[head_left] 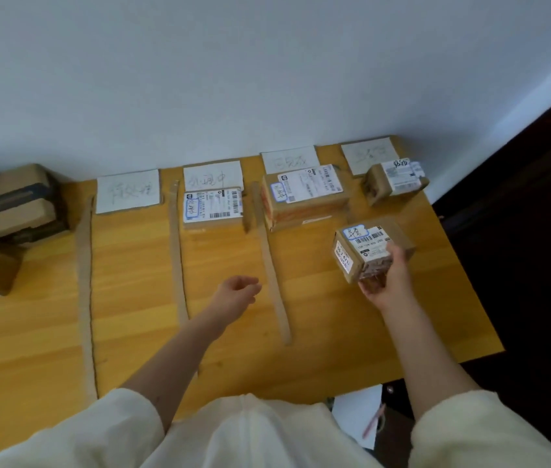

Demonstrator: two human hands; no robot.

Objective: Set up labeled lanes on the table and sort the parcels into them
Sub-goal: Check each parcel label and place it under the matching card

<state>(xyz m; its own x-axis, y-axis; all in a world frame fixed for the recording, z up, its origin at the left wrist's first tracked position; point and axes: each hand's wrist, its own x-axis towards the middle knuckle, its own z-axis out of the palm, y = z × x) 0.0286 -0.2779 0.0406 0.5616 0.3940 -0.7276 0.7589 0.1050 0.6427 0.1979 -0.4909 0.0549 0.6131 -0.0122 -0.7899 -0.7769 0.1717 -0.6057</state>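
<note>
Cream sleeves (125, 430) along the bottom edge. Left hand (238, 292) mid-frame above the tabletop (132, 298) — grip loosely curled, empty. Right hand (387, 282) at centre right, grip clamped on a small labelled parcel (367, 248) — near three parcels under paper lane labels.

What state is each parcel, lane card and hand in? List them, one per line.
Held parcel: in right hand, tilted, above far-right lane.
Left hand: empty, loosely curled.
Second-lane parcel: flat, label up.
Third-lane parcel: flat.
Far-right parcel: resting below its card.
Leftmost lane card: no parcel.
</note>
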